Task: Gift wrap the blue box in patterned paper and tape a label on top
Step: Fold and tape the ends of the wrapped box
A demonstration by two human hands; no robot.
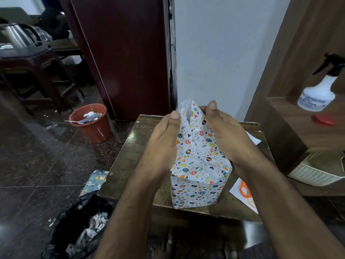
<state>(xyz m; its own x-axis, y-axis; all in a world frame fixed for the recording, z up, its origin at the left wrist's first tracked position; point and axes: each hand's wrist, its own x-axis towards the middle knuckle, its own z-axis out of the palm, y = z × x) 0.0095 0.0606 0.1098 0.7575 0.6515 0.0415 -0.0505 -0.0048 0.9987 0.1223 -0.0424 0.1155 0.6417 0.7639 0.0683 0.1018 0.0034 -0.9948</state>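
Head view: wrapped box [197, 184] stands centre-right of frame on a small dark wood desk [130, 156], covered in white patterned paper [196, 146] w/ coloured dots, hearts, leaves. No blue showing; box fully under the paper. Lower part wrapped flat; top end not closed, paper flaps rise to two points at mid-frame.

Left hand [164, 139] presses the left flap, fingers straight, thumb up along the paper edge; grip not curled, flat against the paper. Right hand [224, 131] mirrors it on the right flap, fingers extended & mostly hidden behind the paper, thumb tip at top. Both hands squeeze the flaps toward each other. Forearms enter from bottom of frame.

On desk, lower right: white sheet w/ orange print [244, 193], just beside the box, partly under the right forearm. Another white paper corner [253, 139] behind the right hand.

Left-centre of frame: orange-brown bin [93, 126] on floor w/ scraps inside. Lower left: black plastic bag [78, 227] w/ crumpled paper, and a blue patterned paper scrap [95, 180] at the desk edge. Upper left: steel kettle [18, 36] on a dark plastic stool [37, 71]. Right edge: white spray bottle [319, 94] on a wood shelf, red lid [323, 120] near it, white woven basket [317, 171] below.
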